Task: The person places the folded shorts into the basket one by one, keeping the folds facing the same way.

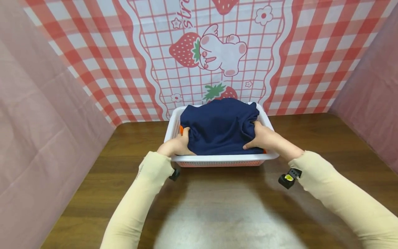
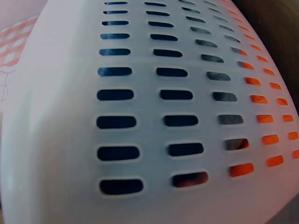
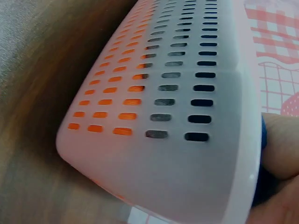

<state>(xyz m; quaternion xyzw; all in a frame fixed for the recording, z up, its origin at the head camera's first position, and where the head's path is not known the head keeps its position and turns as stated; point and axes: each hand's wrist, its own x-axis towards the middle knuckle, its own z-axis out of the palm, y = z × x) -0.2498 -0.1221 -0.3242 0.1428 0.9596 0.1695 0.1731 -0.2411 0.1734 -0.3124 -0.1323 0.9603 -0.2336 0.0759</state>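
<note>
A folded navy cloth (image 1: 217, 128) lies on top in a white plastic basket (image 1: 224, 158) with slotted walls. At its left end my left hand (image 1: 178, 144) reaches inside the rim and grips the cloth between thumb and fingers. My right hand (image 1: 265, 137) holds the bunched right end the same way, with part of the fingers hidden in the folds. In the right wrist view, a bit of that hand (image 3: 282, 147) shows beyond the rim. Through the slots, grey fabric (image 3: 156, 134) and orange fabric (image 3: 122, 131) appear in layers beneath the navy one. The left wrist view shows only the basket's wall (image 2: 65, 140).
The basket stands on a brown wooden table (image 1: 130, 166), close to its back edge. Behind it hangs a red-and-white checked cloth (image 1: 304, 62) with strawberry prints. Pink curtains (image 1: 37, 103) close off both sides.
</note>
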